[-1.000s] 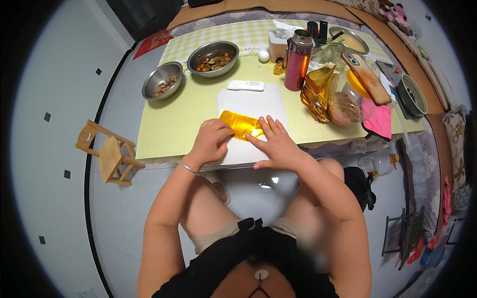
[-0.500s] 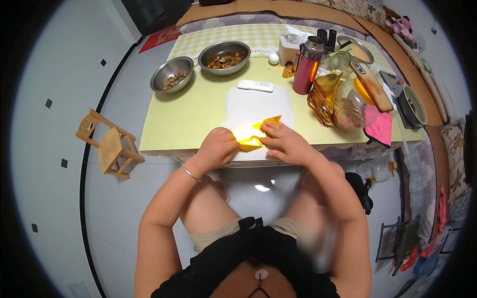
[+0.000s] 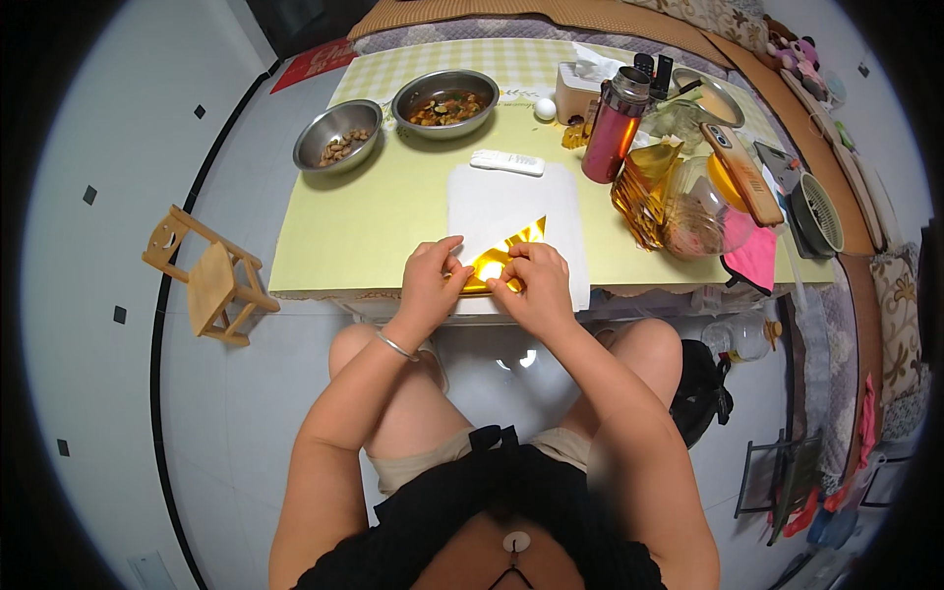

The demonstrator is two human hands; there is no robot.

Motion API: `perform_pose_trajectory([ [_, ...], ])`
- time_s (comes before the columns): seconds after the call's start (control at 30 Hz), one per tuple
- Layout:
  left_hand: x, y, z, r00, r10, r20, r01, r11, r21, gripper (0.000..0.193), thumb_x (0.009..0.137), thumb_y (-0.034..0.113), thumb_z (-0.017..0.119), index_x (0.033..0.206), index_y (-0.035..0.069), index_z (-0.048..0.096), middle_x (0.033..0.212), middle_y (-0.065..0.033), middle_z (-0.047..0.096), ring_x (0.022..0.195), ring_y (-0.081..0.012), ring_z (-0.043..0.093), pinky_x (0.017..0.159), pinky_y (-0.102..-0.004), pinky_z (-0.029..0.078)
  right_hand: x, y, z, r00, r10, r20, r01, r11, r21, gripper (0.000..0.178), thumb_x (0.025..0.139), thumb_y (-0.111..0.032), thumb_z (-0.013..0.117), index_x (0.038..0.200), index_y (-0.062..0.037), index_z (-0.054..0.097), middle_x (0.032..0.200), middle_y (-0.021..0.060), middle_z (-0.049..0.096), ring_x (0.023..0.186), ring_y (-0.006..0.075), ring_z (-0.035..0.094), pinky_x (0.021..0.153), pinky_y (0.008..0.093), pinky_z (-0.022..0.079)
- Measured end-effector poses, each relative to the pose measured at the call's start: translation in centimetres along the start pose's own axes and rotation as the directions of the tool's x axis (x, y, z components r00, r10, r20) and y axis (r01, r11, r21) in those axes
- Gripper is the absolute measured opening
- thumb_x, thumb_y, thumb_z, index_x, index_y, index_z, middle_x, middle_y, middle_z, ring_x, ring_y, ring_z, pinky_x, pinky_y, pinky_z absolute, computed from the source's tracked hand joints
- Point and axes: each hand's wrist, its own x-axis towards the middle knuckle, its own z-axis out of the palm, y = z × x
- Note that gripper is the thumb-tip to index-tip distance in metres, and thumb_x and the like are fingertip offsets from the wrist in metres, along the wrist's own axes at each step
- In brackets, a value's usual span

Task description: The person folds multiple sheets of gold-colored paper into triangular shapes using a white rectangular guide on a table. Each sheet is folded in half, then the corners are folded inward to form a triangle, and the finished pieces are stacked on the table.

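A sheet of gold foil paper (image 3: 503,258), folded to a slanted shape with a pointed upper right corner, lies at the table's front edge on white paper (image 3: 516,202). My left hand (image 3: 431,283) grips its left end, thumb and fingertips against the foil, index finger raised. On the right part, my right hand (image 3: 539,285) pinches the foil, with its fingers bent over it and the thumb on the near edge. The foil's underside is hidden. Beyond the hands, a white oblong piece (image 3: 507,162) rests at the top of the white paper.
Two steel bowls stand far left, one with nuts (image 3: 339,138), one with food in broth (image 3: 445,103). To the right are a red flask (image 3: 614,133), folded gold foil pieces (image 3: 644,197), a clear jar (image 3: 696,211) and a phone (image 3: 739,172). A wooden chair (image 3: 211,280) stands left of the table.
Both hands have shifted on the foil; my right hand has moved left, nearer my left. The foil now shows a straighter slanted edge, rising to a point at the right.
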Motion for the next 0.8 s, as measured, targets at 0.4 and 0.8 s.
perform_pose_trajectory([
  [0.4, -1.1, -0.6, -1.2, 0.998, -0.068, 0.01, 0.068, 0.971, -0.231, 0.026, 0.088, 0.007, 0.075, 0.113, -0.001, 0.069, 0.096, -0.0056, 0.064, 0.085, -0.0119, 0.063, 0.081, -0.0264, 0.052, 0.0, 0.4, 0.8, 0.999, 0.012, -0.035, -0.011, 1.0, 0.019, 0.019, 0.075, -0.017, 0.082, 0.072, -0.006, 0.066, 0.116, 0.0119, 0.066, 0.115, 0.0327, 0.056, 0.107, 0.049, 0.036],
  [0.8, -0.7, -0.4, 0.1, 0.994, -0.008, -0.109, 0.009, 1.0, 0.008, 0.03, 0.078, 0.002, 0.075, 0.108, 0.002, 0.069, 0.084, -0.0063, 0.063, 0.079, -0.0176, 0.061, 0.072, -0.0307, 0.051, 0.2, -0.2, 1.1, 0.998, -0.054, -0.018, 0.05, 0.986, -0.157, 0.028, 0.078, -0.016, 0.078, 0.105, -0.0121, 0.073, 0.117, 0.0095, 0.063, 0.111, 0.0314, 0.055, 0.104, 0.0512, 0.038],
])
